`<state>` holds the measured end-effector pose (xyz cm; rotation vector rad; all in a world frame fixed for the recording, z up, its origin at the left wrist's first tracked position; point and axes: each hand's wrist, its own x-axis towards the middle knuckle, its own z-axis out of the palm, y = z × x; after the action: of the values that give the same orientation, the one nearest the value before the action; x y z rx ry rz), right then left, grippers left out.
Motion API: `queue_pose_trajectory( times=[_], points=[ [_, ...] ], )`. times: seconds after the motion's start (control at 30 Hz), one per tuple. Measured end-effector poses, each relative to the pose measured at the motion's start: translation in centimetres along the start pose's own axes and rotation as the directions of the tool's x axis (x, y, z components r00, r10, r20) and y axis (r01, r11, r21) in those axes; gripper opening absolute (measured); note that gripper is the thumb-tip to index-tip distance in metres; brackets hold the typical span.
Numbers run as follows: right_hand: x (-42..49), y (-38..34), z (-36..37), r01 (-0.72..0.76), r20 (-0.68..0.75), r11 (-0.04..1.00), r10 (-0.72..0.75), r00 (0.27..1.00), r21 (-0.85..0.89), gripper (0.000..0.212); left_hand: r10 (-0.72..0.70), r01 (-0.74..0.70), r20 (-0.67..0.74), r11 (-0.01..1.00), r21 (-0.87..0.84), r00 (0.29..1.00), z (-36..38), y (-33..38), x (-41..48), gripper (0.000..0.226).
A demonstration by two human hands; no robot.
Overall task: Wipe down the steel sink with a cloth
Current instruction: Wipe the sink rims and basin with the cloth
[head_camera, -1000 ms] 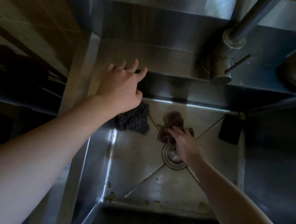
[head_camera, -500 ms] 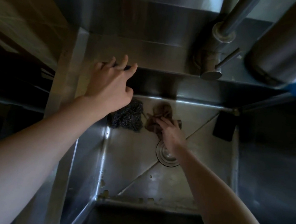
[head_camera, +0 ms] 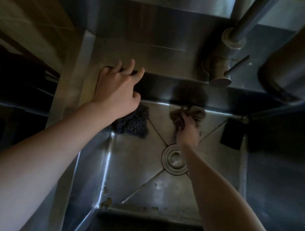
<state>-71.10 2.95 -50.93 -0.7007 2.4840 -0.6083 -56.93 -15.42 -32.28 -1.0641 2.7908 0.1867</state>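
**Right hand holds the cloth at the far wall of the sink**

The right hand reaches down into the steel sink, and its fingers are curled around a crumpled brown cloth. The cloth lies on the sink floor, touching the foot of the far wall, and it is on the far side of the round drain. The right forearm passes over the right edge of the drain.

The left hand holds nothing. Its fingers are spread wide and rest on the far left corner of the sink rim.

Just under this hand, in the far left corner of the floor, lies a dark metal scrubber, partly hidden by the wrist. A black sponge leans in the far right corner, well apart from the cloth.

The tap stands on the ledge behind the sink, to the right of the middle. A big steel container shows at the far right. Small brown spots lie along the near edge of the sink floor.
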Motion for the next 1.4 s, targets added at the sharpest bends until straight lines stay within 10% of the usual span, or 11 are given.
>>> queue_pose_trajectory(
  times=[0.33,0.77,1.17,1.4],
  points=[
    [-7.4,0.4,1.6,0.284,0.371,0.904,-0.156,0.915,-0.321,0.062,0.064,-0.062,0.093,0.998,-0.031,0.994,-0.6,-1.0,-1.2,0.071],
    [-19.2,-3.1,6.9,0.731,0.787,0.662,-0.357,0.504,-0.168,0.051,0.026,-0.028,-0.043,0.998,-0.052,0.999,0.0,-4.5,-9.6,0.064],
    [-10.3,-10.4,9.8,0.507,0.52,0.846,-0.362,0.773,-0.164,0.051,-0.039,0.018,-0.108,0.981,-0.194,0.993,0.8,-6.5,-18.8,0.055],
    [-15.2,-8.3,8.9,0.709,0.667,0.684,-0.449,0.594,-0.171,0.036,-0.036,0.024,-0.062,0.981,-0.19,0.997,1.6,-6.9,-22.1,0.059]
  ],
)
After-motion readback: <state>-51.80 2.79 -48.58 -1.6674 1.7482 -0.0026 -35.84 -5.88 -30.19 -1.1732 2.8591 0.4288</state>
